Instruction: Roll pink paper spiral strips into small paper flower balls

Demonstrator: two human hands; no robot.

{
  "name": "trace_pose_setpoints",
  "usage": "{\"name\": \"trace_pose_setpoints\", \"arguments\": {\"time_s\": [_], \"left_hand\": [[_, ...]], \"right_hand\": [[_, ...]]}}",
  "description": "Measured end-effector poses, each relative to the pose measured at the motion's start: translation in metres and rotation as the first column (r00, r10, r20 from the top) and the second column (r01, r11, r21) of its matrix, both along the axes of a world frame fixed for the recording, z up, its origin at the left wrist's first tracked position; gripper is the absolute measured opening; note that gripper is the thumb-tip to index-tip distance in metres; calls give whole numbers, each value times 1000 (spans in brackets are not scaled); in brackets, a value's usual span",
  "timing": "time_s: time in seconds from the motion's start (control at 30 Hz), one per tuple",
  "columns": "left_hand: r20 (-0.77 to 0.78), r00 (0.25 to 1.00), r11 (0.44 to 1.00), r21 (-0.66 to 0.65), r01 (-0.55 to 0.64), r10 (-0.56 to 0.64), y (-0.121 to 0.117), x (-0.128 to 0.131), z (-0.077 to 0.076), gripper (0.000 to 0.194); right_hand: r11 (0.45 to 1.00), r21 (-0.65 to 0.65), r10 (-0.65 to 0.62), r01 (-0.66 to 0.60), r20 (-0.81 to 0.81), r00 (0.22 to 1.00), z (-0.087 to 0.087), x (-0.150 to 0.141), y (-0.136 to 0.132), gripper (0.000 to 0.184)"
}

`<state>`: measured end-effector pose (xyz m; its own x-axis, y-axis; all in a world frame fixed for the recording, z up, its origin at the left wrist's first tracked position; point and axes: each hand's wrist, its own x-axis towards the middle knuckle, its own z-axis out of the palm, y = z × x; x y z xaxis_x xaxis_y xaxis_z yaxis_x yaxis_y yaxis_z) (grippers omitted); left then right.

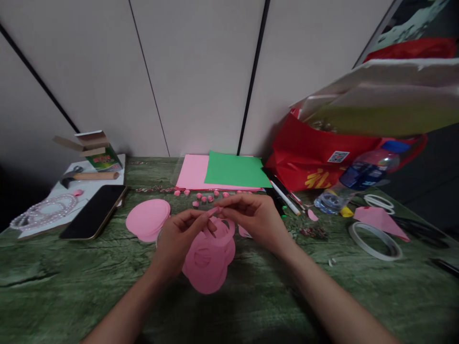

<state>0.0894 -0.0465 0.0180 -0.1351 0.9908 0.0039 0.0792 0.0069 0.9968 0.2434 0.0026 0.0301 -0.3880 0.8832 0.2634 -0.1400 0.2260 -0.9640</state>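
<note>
Between my hands is a curling pink paper strip [226, 235], apparently cut as a spiral. My left hand [181, 236] is closed, pinching the strip near its end between thumb and fingers. My right hand [260, 217] is also closed, its fingertips on the same end of the strip. Below them lies a loose pile of pink paper circles [208, 277], some with curved cuts. A neater stack of pink paper discs [147, 217] sits left of my left hand. Beyond my fingers, several small rolled pink paper flowers [204, 198] lie in a row.
Pink sheets [191, 172] and a green sheet [234, 171] lie at the back. On the left are a phone [95, 212], a bead string [46, 212] and a small box [102, 157]. To the right stand a red bag [297, 157], a bottle [362, 177] and a tape roll [375, 251].
</note>
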Motion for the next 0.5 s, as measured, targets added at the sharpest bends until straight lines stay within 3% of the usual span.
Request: {"name": "trace_pose_setpoints", "arguments": {"time_s": [0.33, 0.5], "left_hand": [[29, 994, 993, 60, 107, -108, -2, 0, -2, 14], [63, 994, 994, 69, 88, -93, -2, 1, -1, 9]], "right_hand": [[1000, -26, 13, -13, -7, 1000, 1, -2, -6, 14], [1000, 1, 14, -14, -28, 1000, 3, -1, -5, 9]]}}
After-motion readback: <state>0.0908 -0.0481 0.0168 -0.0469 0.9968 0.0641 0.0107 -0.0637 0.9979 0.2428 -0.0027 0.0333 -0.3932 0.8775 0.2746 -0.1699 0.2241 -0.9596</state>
